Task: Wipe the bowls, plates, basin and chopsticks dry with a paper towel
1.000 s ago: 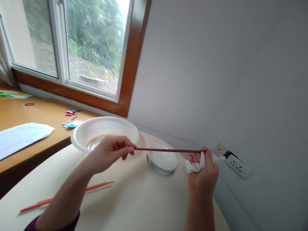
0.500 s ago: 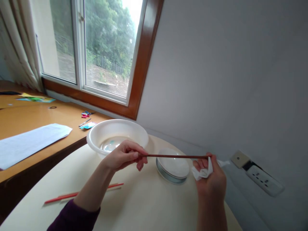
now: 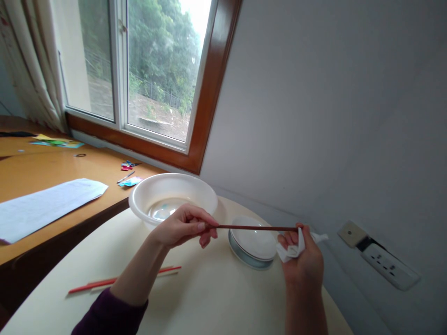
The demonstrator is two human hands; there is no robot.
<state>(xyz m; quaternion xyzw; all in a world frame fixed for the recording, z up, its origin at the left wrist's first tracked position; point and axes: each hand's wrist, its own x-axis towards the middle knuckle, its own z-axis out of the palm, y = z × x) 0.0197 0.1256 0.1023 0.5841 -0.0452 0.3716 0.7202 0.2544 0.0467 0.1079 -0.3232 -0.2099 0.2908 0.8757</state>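
My left hand (image 3: 183, 226) pinches one end of a thin dark brown chopstick (image 3: 256, 228), held level above the round cream table (image 3: 209, 298). My right hand (image 3: 302, 258) is closed round a crumpled white tissue (image 3: 291, 250) wrapped about the chopstick's other end. Behind my left hand stands a large white basin (image 3: 173, 194) with a little water in it. Under the chopstick sits a small white dish on a grey ring (image 3: 253, 246).
A pair of red and pale chopsticks (image 3: 124, 279) lies on the table by my left forearm. A wooden desk (image 3: 52, 172) at the left holds a white paper (image 3: 45, 204) and small coloured scraps (image 3: 128, 173). A wall socket (image 3: 389, 267) sits low on the grey wall at the right.
The view has swung a little to the left, so everything sits further right in the picture. My hands keep the same hold on the chopstick and tissue.
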